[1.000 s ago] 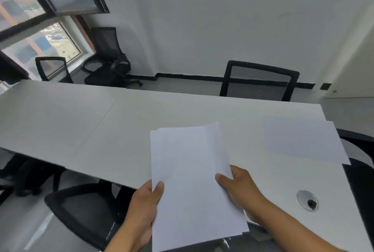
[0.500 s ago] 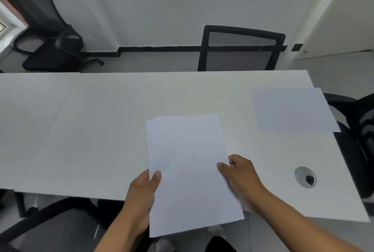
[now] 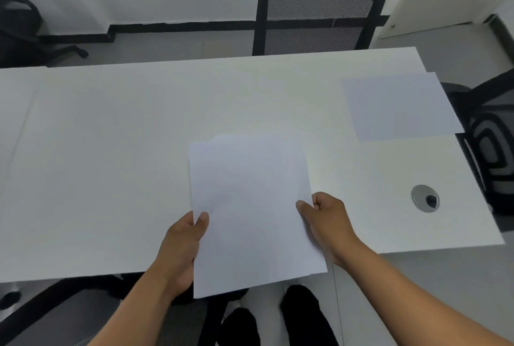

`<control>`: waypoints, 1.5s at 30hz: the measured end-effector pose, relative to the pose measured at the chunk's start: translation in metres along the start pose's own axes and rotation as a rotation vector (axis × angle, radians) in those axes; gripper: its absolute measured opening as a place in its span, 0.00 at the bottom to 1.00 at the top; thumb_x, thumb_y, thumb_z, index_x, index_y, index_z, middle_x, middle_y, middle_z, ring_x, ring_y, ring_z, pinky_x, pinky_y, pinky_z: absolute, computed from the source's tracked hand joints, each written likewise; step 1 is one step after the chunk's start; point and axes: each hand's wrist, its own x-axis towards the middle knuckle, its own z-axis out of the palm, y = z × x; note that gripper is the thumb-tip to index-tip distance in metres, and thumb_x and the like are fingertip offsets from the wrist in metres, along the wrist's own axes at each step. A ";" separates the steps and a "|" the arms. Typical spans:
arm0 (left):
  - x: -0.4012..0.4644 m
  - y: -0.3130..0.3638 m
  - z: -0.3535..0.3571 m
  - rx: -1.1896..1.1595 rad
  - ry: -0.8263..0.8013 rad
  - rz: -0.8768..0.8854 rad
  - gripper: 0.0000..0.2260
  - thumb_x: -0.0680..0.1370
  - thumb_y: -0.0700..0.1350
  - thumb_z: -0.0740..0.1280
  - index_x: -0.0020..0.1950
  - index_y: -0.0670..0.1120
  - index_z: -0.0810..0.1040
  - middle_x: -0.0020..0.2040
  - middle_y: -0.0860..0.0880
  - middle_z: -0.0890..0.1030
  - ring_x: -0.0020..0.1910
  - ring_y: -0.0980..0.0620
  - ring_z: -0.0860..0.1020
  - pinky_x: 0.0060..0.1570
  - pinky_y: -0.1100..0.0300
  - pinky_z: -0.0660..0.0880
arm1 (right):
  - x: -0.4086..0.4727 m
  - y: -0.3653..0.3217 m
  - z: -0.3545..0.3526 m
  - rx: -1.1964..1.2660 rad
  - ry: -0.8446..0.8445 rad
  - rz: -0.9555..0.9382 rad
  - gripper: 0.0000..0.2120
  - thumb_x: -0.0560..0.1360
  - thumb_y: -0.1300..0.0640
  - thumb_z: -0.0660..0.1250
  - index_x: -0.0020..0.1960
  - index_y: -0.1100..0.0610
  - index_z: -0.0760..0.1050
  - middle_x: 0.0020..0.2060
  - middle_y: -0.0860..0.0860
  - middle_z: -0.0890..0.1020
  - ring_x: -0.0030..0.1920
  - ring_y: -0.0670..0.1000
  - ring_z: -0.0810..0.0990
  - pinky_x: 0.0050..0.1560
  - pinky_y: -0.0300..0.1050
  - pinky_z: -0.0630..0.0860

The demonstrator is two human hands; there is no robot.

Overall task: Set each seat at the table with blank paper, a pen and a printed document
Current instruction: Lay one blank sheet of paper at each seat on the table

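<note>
I hold a small stack of blank white paper (image 3: 250,206) over the near edge of the white table (image 3: 111,151). My left hand (image 3: 180,248) grips the stack's left edge, thumb on top. My right hand (image 3: 325,223) pinches its right edge. The sheets are slightly fanned at the top. One blank sheet (image 3: 397,106) lies flat at the table's far right end, in front of the right-hand chair. No pen or printed document is visible.
A black mesh chair (image 3: 317,17) stands at the far side. Another chair (image 3: 489,145) sits at the right end, one (image 3: 55,315) at the near left, and one (image 3: 19,26) by the back wall. A round cable grommet (image 3: 425,197) sits near the table's right corner.
My view has swung right and tilted down, so the window has left the frame. The stack stays in both hands and has come a little lower over the table edge.
</note>
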 end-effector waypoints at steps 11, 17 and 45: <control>0.003 0.019 -0.065 -0.051 0.067 0.036 0.12 0.88 0.48 0.65 0.67 0.46 0.84 0.59 0.43 0.89 0.55 0.40 0.89 0.54 0.43 0.85 | 0.027 0.014 0.000 -0.434 0.281 0.000 0.16 0.78 0.58 0.66 0.35 0.57 0.65 0.31 0.52 0.73 0.35 0.56 0.70 0.37 0.50 0.67; 0.002 0.019 -0.090 -0.081 0.093 0.028 0.12 0.88 0.48 0.65 0.67 0.46 0.84 0.60 0.42 0.89 0.59 0.37 0.88 0.61 0.39 0.82 | 0.029 0.015 0.015 -0.549 0.354 0.000 0.16 0.79 0.57 0.66 0.35 0.57 0.66 0.37 0.53 0.75 0.45 0.61 0.72 0.42 0.52 0.70; -0.016 0.026 -0.121 -0.125 0.012 0.013 0.14 0.87 0.47 0.66 0.70 0.44 0.83 0.64 0.38 0.87 0.63 0.33 0.85 0.69 0.32 0.77 | 0.028 0.000 0.016 -0.634 0.382 0.070 0.14 0.76 0.50 0.73 0.55 0.59 0.78 0.53 0.59 0.76 0.59 0.66 0.73 0.54 0.57 0.74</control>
